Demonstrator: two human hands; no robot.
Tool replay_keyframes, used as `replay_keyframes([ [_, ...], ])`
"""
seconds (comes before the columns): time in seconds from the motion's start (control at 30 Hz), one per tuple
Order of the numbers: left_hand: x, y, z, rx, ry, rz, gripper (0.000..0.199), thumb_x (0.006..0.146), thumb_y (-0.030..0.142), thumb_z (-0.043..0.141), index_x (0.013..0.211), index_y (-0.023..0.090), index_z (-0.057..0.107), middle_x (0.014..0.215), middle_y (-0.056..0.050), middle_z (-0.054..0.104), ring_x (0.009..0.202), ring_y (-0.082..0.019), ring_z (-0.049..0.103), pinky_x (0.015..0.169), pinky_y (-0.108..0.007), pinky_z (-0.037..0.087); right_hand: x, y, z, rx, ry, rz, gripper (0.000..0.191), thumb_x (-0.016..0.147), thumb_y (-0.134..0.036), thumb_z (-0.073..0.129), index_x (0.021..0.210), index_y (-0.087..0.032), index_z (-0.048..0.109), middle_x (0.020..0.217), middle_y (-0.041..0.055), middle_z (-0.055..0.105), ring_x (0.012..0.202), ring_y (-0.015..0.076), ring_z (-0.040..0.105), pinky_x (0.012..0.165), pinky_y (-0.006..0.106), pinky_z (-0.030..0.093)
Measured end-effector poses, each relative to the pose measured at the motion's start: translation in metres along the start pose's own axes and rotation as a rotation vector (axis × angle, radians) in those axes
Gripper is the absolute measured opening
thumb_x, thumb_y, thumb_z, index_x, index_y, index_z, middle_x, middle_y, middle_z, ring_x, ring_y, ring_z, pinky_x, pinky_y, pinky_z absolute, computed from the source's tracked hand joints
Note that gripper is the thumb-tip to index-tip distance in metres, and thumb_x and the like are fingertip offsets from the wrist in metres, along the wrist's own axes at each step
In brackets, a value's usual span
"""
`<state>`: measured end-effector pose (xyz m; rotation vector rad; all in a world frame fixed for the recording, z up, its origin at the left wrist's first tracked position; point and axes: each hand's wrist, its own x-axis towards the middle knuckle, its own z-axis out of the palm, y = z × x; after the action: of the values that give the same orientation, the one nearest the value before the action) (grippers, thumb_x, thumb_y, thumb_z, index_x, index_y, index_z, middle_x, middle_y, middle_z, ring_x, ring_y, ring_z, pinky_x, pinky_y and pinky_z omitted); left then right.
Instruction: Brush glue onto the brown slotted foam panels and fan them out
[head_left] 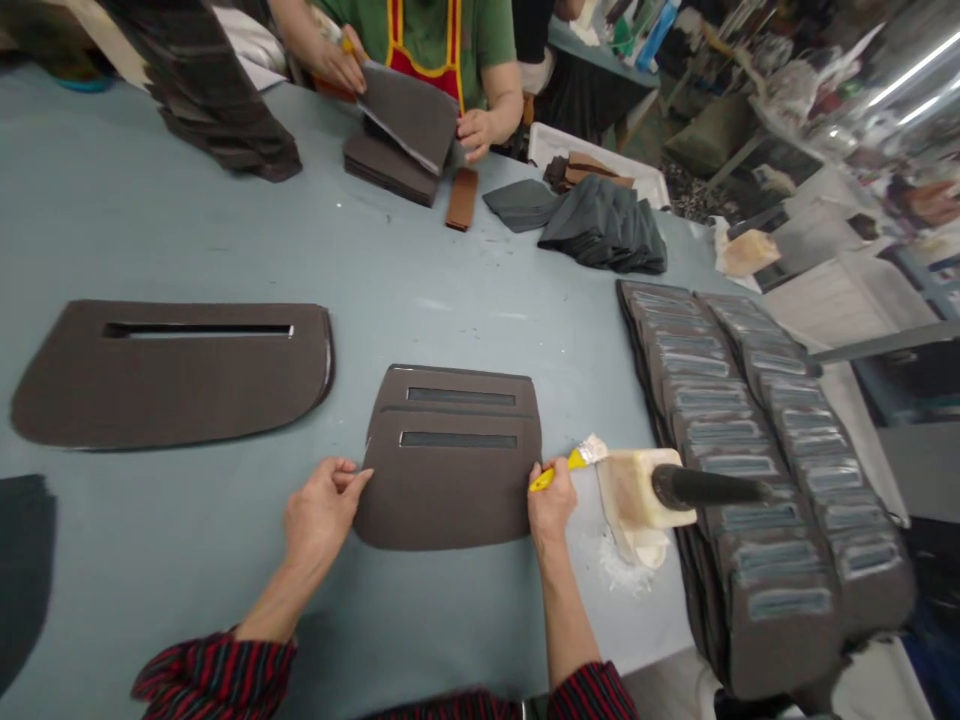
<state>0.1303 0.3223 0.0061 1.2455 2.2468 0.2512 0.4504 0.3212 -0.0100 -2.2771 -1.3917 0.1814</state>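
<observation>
Brown slotted panel [446, 500] is located at the lower centre of the frame, flat on a grey-blue tabletop [187, 540]. White specks and pale smears are noted on this surface; a white crust is seen beside a cream-coloured block [626, 475] at right of centre, from which a dark handle [705, 488] projects rightward. The room is seen at the upper right, cluttered and blurred, with lit tubes [915, 70] overhead. At the upper centre, a dark sheet [412, 110] is held above a stack by a person in a green top [491, 45].

Orientation: the narrower, straight edge is pointed toward the top of the frame, the wider, round-cornered edge toward the bottom. Both slots are aligned left to right. Width and height are nearly alike, so the long axis cannot be told with certainty.

Hands: the panel's left edge is pinched between thumb and fingers of the left hand [322, 510]. A yellow brush [577, 460] is gripped in the curled right hand [553, 505], bristles toward the upper right; the panel's right edge is touched by the same hand.

Overlapping rows of slotted pieces [780, 620] are laid at the right; a larger one-slot panel [172, 385] is placed at the left.
</observation>
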Motion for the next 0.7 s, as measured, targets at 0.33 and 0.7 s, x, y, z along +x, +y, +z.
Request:
replay_keyframes([
  [0.33,0.0059,-0.0074,0.0049,-0.023,0.0,0.033,0.033,0.078,0.055,0.054,0.092,0.025,0.055,0.081,-0.003,0.071,0.079,-0.025,0.066,0.065,-0.032,0.043,0.0,-0.0019,-0.002,-0.03,-0.003,-0.004,0.018,0.087,-0.034,0.04,0.082,-0.021,0.051,0.073,0.0,0.056,0.063,0.0143,0.047,0.062,0.025,0.031],
  [0.7,0.0038,-0.0061,0.0023,-0.04,0.021,0.105,0.031,0.079,0.051,0.053,0.092,0.023,0.053,0.084,-0.004,0.067,0.076,-0.02,0.062,0.067,-0.03,0.043,0.0,0.0008,0.0019,-0.112,0.035,-0.095,0.016,0.087,-0.032,0.043,0.084,-0.02,0.052,0.077,0.0025,0.052,0.072,0.0173,0.044,0.065,0.028,0.032],
])
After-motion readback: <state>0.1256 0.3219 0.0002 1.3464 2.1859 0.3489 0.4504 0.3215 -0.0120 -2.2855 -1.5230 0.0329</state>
